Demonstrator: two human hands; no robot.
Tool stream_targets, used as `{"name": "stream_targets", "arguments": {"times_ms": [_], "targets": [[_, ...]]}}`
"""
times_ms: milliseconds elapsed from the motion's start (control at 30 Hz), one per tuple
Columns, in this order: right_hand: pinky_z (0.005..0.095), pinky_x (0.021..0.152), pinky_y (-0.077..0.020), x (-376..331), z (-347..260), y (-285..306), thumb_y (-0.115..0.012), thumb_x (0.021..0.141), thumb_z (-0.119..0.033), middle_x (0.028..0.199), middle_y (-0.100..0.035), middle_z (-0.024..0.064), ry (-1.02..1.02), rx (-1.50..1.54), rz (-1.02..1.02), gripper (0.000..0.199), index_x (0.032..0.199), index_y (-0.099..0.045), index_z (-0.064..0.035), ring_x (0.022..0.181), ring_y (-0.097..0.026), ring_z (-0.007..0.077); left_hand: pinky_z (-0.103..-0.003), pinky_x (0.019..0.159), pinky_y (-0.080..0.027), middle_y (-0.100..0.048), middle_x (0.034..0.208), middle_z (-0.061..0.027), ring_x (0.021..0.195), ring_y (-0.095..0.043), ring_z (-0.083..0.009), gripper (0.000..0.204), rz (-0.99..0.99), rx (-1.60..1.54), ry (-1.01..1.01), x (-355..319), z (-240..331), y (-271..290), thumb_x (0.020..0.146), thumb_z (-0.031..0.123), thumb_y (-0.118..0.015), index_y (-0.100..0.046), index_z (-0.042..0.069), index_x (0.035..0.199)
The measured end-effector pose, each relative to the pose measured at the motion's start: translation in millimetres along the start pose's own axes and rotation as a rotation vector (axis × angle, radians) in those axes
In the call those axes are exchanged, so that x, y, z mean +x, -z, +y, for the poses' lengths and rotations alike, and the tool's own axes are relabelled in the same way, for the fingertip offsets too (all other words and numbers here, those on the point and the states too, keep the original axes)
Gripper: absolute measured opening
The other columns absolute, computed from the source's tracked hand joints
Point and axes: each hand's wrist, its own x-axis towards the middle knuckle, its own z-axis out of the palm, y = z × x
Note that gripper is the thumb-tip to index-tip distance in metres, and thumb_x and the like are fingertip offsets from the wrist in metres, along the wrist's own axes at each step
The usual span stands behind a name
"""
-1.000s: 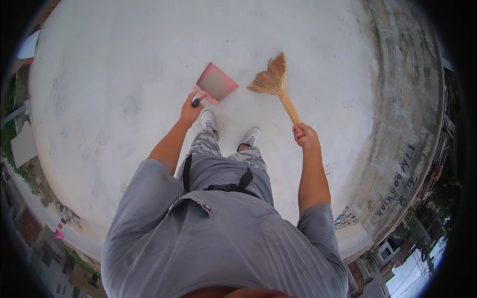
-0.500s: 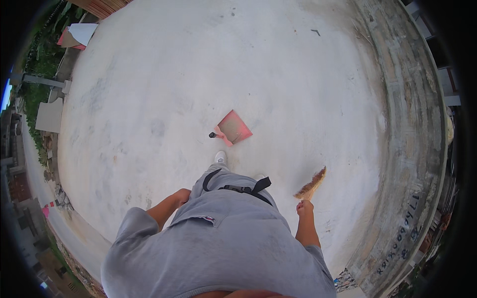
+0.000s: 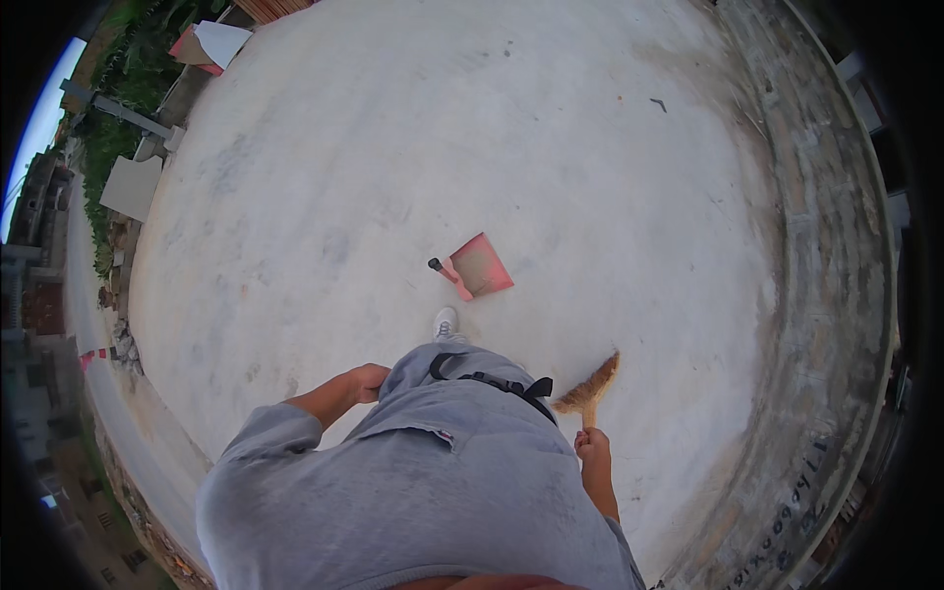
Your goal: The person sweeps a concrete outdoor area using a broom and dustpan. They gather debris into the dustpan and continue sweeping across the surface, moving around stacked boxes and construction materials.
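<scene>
A red dustpan [image 3: 475, 266] with a black-tipped handle lies on the pale concrete floor [image 3: 393, 167], just ahead of my white shoe [image 3: 445, 322]. My right hand [image 3: 593, 448] grips the handle of a short straw broom [image 3: 589, 387], whose bristles point forward and to the right near my hip. My left hand [image 3: 366, 382] rests against my grey trousers at the thigh, fingers curled, holding nothing. Both hands are well back from the dustpan.
A weathered low concrete wall [image 3: 826, 295] curves along the right side. At the far left the slab ends at an edge [image 3: 128, 324] with rubble, plants and buildings below. Flat boards [image 3: 211, 44] lie at the upper left corner.
My left hand has let go of the dustpan, which now lies on the floor. The right hand has drawn the broom back and down beside my hip. The view has turned.
</scene>
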Motion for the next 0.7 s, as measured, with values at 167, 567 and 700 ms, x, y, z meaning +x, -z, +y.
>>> {"name": "stream_targets", "arguments": {"times_ms": [167,567,700], "targets": [[0.0199,0.042,-0.0422,11.7,-7.4,12.6,-0.049,0.089,-0.003,0.077,-0.051,0.0135,-0.017,-0.017,-0.031,0.018,0.105,-0.044,0.0020,0.060,-0.050,0.0165,-0.039,0.092,-0.052,-0.061,0.113,-0.0148,0.102,-0.063,-0.0248,0.034,0.086,0.003,-0.223,-37.7,19.1,-50.8,0.088,-0.011,-0.049,-0.053,0.000,0.120],[0.0226,0.038,-0.0417,-69.7,20.0,-80.9,-0.052,0.086,0.002,0.063,-0.048,0.0061,0.202,-0.145,0.049,0.008,0.089,-0.045,0.0023,0.043,-0.043,0.0122,-0.038,0.090,-0.048,-0.063,0.118,-0.0176,0.104,-0.062,-0.0304,0.035,-0.110,1.479,-0.665,-69.5,42.4,-110.1,0.086,0.023,-0.063,-0.063,0.003,0.115],[0.0224,0.038,-0.0400,-78.5,21.9,-114.2,-0.055,0.086,0.000,0.067,-0.050,0.0068,0.216,-0.190,-0.114,0.010,0.091,-0.047,0.0024,0.045,-0.043,0.0110,-0.035,0.091,-0.046,-0.063,0.119,-0.0163,0.108,-0.059,-0.0288,0.039,-0.067,1.538,-0.567,-77.1,54.6,-111.5,0.084,0.021,-0.064,-0.061,-0.001,0.117]]}}
